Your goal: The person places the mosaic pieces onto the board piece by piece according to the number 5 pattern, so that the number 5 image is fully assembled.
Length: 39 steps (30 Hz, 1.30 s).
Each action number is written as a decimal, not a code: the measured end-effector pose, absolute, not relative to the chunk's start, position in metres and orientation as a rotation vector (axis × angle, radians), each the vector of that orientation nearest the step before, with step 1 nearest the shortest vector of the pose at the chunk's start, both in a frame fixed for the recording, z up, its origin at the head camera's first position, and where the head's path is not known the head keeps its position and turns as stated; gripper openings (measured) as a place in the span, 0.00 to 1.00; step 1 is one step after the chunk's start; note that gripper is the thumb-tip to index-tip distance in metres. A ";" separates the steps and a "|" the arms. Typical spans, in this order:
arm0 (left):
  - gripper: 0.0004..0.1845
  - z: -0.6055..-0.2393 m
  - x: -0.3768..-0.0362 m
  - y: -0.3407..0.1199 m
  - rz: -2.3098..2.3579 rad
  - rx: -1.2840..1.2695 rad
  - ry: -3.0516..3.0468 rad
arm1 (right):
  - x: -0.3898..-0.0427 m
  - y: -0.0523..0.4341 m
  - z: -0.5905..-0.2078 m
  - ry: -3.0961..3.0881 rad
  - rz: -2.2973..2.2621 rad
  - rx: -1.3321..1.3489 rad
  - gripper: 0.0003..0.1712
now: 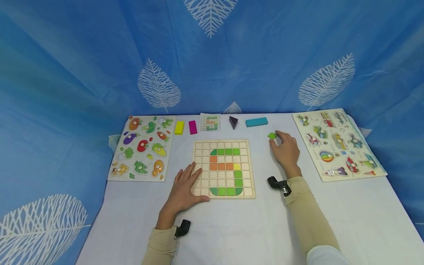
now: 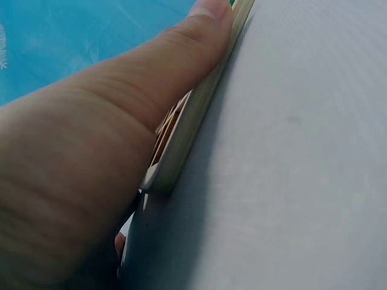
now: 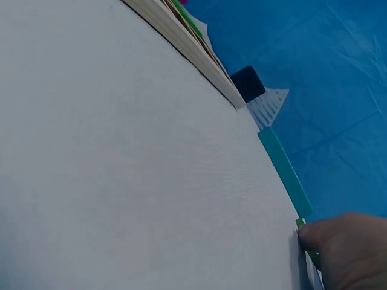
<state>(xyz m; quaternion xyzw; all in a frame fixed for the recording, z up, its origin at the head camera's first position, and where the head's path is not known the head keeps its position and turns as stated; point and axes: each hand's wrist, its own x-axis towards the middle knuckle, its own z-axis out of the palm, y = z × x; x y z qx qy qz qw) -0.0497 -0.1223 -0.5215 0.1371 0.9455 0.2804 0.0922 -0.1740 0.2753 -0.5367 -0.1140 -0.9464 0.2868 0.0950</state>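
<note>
A wooden grid board (image 1: 202,180) lies flat in the middle, with green, orange and yellow tiles set in a pattern shaped like a 5. At its lower left corner rests my left hand (image 1: 183,190), fingers spread over the left edge. The left thumb (image 2: 181,51) lies along the board's front edge. To the right of the board, my right hand (image 1: 286,151) pinches a small green tile (image 1: 272,135) between thumb and forefinger. In the right wrist view the fingers partly hide green pieces.
A vegetable puzzle (image 1: 150,138) lies at the left, a vehicle puzzle (image 1: 334,149) at the right. Along the back are a yellow block (image 1: 179,127), a magenta block (image 1: 193,127), a pattern card (image 1: 210,122), a dark prism (image 1: 233,122) and a teal block (image 1: 256,122).
</note>
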 end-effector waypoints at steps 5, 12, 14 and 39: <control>0.61 -0.521 -0.050 -0.122 0.837 0.412 2.811 | -0.178 0.273 -0.537 -2.790 0.821 -0.381 0.23; 0.60 -0.520 -0.050 -0.122 0.830 0.415 2.812 | -0.173 0.270 -0.536 -2.789 0.850 -0.391 0.23; 0.60 -0.520 -0.050 -0.122 0.836 0.416 2.814 | -0.170 0.269 -0.535 -2.789 0.875 -0.382 0.23; 0.60 -0.520 -0.049 -0.123 0.861 0.433 2.811 | -0.092 0.191 -0.530 -2.572 0.985 0.512 0.11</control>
